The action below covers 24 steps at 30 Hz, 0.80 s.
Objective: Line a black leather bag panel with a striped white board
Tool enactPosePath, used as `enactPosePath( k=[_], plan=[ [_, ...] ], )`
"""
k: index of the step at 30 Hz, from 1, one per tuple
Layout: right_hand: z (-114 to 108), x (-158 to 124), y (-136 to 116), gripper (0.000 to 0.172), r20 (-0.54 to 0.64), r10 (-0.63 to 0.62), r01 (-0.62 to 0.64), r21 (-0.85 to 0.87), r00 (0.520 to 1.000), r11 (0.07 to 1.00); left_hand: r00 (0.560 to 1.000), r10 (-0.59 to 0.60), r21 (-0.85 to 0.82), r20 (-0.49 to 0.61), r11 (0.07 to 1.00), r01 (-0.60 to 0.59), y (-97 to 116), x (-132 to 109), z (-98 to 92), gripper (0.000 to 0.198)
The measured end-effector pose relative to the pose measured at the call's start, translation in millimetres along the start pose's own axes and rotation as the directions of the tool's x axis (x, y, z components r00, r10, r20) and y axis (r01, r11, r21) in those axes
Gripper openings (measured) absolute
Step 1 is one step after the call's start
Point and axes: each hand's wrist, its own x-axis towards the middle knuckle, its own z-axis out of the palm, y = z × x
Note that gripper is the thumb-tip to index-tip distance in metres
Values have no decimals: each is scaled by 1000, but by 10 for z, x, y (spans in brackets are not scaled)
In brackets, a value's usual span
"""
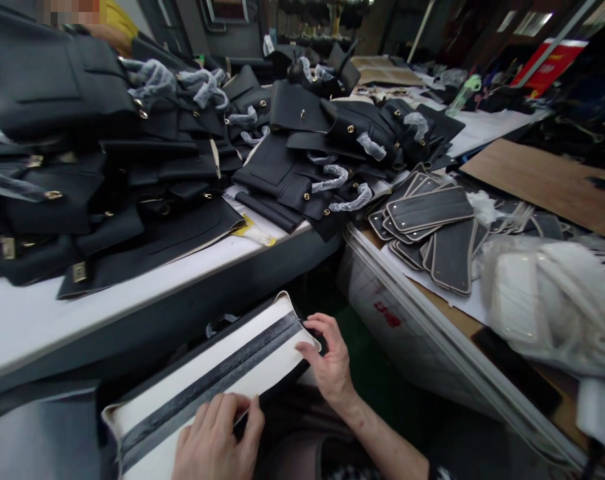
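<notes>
Low in front of me lies an unfinished black bag piece (270, 370), a long panel with a white face and a dark strip along its middle. My right hand (332, 363) pinches its right-hand corner between thumb and fingers. Closer to me, my left hand (217, 437) is closed at the panel's near edge, its index finger and thumb curled together there. Part of the left fingers' grip is hidden behind the hand. The piece is tilted, its right end farther away than its left.
Black bag parts (272, 160) with plastic-wrapped handles and gold fittings are heaped on the white-topped table (12, 327). On the right-hand table are stacked dark bag bases (430, 210), a plastic-wrapped bundle (557, 293) and a brown board (542, 177). A person's yellow sleeve (120, 20) shows upper left.
</notes>
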Motion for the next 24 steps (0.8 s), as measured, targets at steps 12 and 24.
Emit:
enactPosePath(
  k=[12,24],
  plan=[
    [-19,-612,-115,36,431,-523,656,-255,735,711,989,-147,-152,-13,978,143,121,7,-112,14],
    [211,-819,-126,42,533,-560,749,-243,634,616,984,-151,-439,-95,893,95,-256,-355,-302,22]
  ],
)
